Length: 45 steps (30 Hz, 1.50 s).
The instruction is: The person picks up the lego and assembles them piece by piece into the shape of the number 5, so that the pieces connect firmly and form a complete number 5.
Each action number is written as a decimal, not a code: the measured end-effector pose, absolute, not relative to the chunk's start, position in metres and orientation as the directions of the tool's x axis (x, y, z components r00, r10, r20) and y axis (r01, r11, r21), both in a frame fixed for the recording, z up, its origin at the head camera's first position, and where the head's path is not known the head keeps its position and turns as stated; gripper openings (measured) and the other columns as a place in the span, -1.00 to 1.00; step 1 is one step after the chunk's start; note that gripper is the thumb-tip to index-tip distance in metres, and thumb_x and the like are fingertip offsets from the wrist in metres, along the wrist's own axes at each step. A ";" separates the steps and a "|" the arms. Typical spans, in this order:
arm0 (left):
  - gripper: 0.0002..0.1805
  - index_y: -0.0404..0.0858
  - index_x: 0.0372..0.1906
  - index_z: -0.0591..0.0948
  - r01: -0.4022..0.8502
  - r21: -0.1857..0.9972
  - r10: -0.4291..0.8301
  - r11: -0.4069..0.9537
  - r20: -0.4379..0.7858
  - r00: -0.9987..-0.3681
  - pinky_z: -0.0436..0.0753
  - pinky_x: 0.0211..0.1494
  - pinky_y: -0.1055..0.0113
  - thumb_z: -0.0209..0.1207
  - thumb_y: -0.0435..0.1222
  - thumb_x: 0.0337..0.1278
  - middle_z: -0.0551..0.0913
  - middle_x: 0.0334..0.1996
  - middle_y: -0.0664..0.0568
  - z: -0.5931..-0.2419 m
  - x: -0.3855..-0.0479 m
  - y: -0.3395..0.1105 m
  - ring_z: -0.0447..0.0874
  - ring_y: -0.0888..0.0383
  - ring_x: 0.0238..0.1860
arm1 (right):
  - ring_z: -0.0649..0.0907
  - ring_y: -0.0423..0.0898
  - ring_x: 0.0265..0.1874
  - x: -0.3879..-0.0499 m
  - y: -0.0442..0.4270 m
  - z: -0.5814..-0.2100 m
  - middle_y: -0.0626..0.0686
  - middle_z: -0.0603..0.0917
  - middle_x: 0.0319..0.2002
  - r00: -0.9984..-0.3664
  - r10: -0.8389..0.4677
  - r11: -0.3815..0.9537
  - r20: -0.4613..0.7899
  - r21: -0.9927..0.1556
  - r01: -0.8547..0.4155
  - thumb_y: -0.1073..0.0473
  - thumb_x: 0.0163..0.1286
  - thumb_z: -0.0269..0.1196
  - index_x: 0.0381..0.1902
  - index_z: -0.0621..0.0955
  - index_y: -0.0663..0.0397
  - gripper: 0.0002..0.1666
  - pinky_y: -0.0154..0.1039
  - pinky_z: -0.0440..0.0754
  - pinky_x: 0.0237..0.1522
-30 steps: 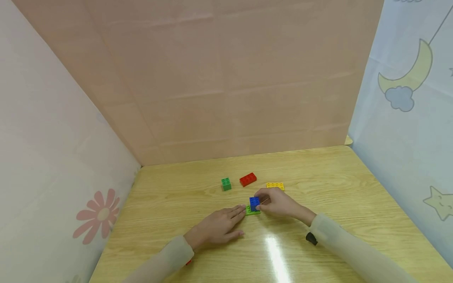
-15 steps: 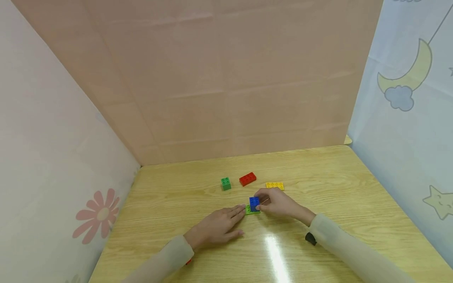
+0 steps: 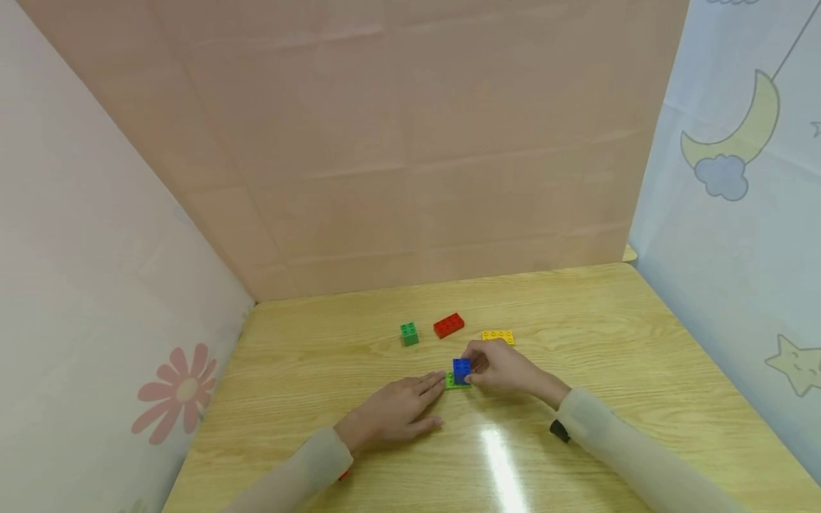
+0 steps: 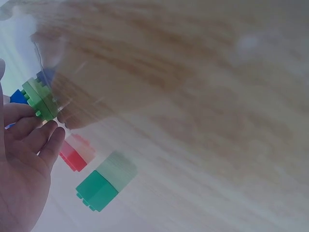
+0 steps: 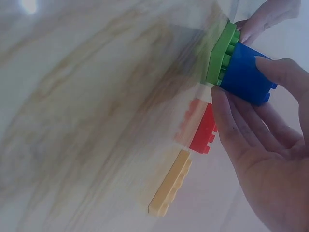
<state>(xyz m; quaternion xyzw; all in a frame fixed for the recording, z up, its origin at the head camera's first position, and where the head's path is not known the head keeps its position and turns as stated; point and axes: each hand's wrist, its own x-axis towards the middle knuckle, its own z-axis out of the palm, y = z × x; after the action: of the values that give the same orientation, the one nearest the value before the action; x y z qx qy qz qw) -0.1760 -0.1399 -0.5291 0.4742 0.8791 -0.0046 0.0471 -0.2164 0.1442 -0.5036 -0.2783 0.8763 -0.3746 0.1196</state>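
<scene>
Well in from the surface's (image 3: 308, 349) back edge, my right hand (image 3: 503, 365) pinches the blue block (image 5: 247, 73) on the green plate (image 5: 221, 55); my left hand's (image 3: 396, 410) extended fingers touch the plate. Likely I'm seating it, needing even downward pressure.

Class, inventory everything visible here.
Table: 1, tan, below
Lime brick: 1, lime, centre
Blue brick: 1, blue, over lime brick
Green brick: 1, green, back left
Red brick: 1, red, back centre
Yellow brick: 1, yellow, back right
Red piece: 1, red, front left
Black thing: 1, black, front right
Backdrop: 1, brown, back
Walls: 2, pale, sides
Wall prints: several, pink flower left; yellow moon, blue cloud, yellow star right
Left hand: 1, cream-sleeved, touching lime brick
Right hand: 1, cream-sleeved, pinching blue brick
</scene>
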 end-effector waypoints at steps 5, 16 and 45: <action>-0.20 -0.25 0.66 0.19 0.838 0.023 0.837 0.544 -0.080 -0.541 0.48 0.59 0.18 -0.32 0.22 0.68 0.20 0.68 -0.07 -0.528 -0.175 -0.139 0.31 0.06 0.63 | 0.77 -0.22 -0.23 -0.217 0.143 -0.505 -0.01 0.81 -0.18 -0.826 -0.563 0.571 -0.021 -0.733 -0.370 0.22 0.29 0.50 -0.12 0.68 0.04 -0.75 -0.36 0.78 -0.15; -0.21 -0.25 0.66 0.20 0.834 0.027 0.833 0.551 -0.065 -0.549 0.48 0.58 0.17 -0.24 0.19 0.67 0.21 0.67 -0.06 -0.528 -0.176 -0.140 0.33 0.07 0.62 | 0.75 -0.25 -0.25 -0.220 0.142 -0.508 -0.04 0.81 -0.20 -0.843 -0.537 0.567 -0.029 -0.753 -0.335 0.23 0.25 0.54 -0.17 0.68 0.00 -0.74 -0.37 0.77 -0.16; -0.20 -0.24 0.65 0.23 0.834 0.011 0.833 0.551 -0.057 -0.550 0.53 0.54 0.18 -0.30 0.23 0.67 0.25 0.65 -0.07 -0.530 -0.177 -0.139 0.41 0.06 0.58 | 0.80 -0.17 -0.22 -0.217 0.139 -0.509 0.01 0.84 -0.19 -0.867 -0.492 0.594 -0.082 -0.760 -0.265 0.31 0.14 0.59 -0.25 0.69 -0.01 -0.70 -0.24 0.82 -0.14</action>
<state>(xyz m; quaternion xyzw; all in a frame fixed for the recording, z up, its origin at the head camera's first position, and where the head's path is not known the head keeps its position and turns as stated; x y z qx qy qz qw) -0.1766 -0.1387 -0.5304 0.4736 0.8803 -0.0087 0.0275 -0.2169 0.1394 -0.5085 -0.2148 0.8811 -0.3962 0.1431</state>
